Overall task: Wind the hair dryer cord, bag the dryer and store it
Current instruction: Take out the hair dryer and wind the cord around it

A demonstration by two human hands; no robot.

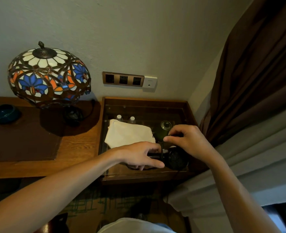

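Both bare forearms reach up from the bottom of the frame to a black hair dryer on a glass-topped side table.

Left hand (139, 155) lies over the hair dryer (175, 158) handle at lower centre, fingers curled round it in a closed grip, while the dryer's round dark grille faces up just right of that hand. Right hand (187, 140), just above and right of the dryer, pinches the black cord (162, 146) between thumb and fingertips; the thin cord runs down from the pinch to the dryer. Just upper left of the hands a cream cloth bag (128, 134) lies flat on the glass top (139, 173), with two bottle caps visible beneath the glass beyond it. At left, a stained-glass lamp (49, 74) stands on a wooden desk (78, 145), and a brown curtain (256, 68) hangs at the right.
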